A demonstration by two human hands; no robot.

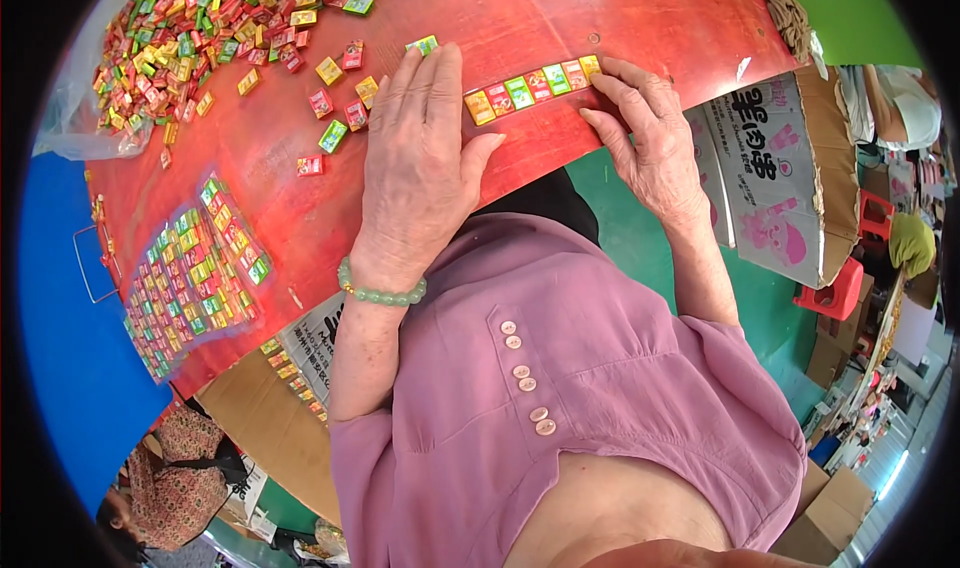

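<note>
A row of small flat packets in yellow, red and green lies on the red table in front of me. My right hand is at the row's right end, its index finger touching or nearly touching the last yellow packet, its thumb apart below. To the left of the row, my left hand is held flat, fingers straight and thumb spread, with nothing seen in it. A green packet lies just by its fingertips. Several loose packets are scattered to the left of this hand. What lies under the palm is hidden.
A big heap of loose packets spreads over the far left, beside a clear plastic bag. Rows of packets in clear wrap lie at the table's left. An open carton stands right of the table. Another person is at lower left.
</note>
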